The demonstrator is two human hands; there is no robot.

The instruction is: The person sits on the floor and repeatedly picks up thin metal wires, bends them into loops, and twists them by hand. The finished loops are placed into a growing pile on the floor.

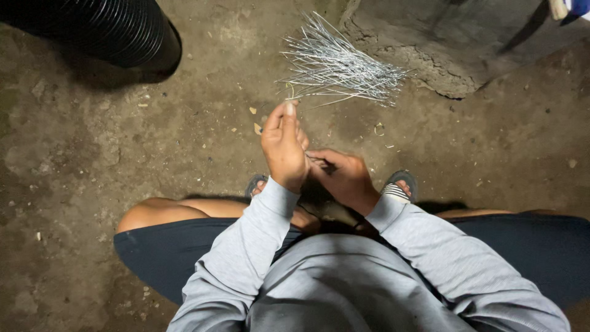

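Observation:
A bundle of thin silver wires [335,67] lies fanned out on the concrete floor in front of me. My left hand [284,144] is raised upright just below the bundle, fingers together and pinched at the tip, apparently on a thin wire. My right hand [344,178] sits close beside it, fingers curled around one end of what looks like the same thin wire running between the hands. I am squatting, with grey sleeves, dark shorts and sandalled feet [399,184] below the hands.
A black ribbed pipe [104,27] lies at the upper left. A cracked raised concrete edge [430,67] runs behind the wires at the upper right. Small debris is scattered on the rough floor [123,141].

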